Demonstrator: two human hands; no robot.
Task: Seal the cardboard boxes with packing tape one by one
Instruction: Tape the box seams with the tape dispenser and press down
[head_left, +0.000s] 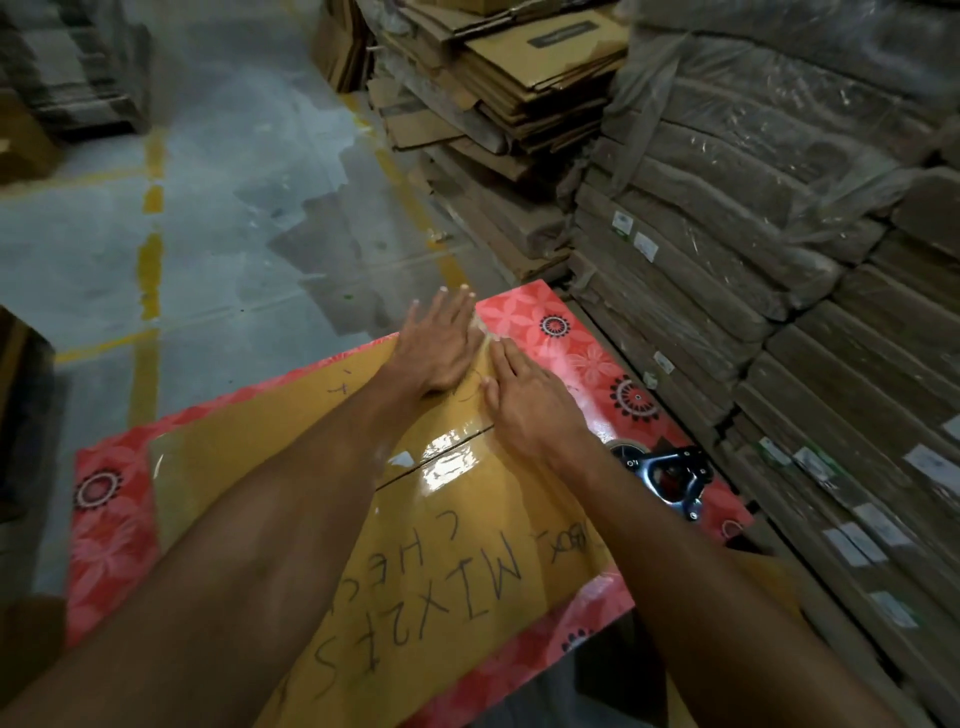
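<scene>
Stacked from 12 to 4 o'clock: wrapped bundles of flat cardboard. At centre, on what looks like a pink floral-covered bench, the cardboard box, flaps closed, handwriting on top. Across its flap seam, glossy packing tape. Pressed flat near the box's 12 o'clock edge, fingers straight, gripping nothing: left hand and right hand, side by side. At 3 o'clock, just beside the box, a tape dispenser.
</scene>
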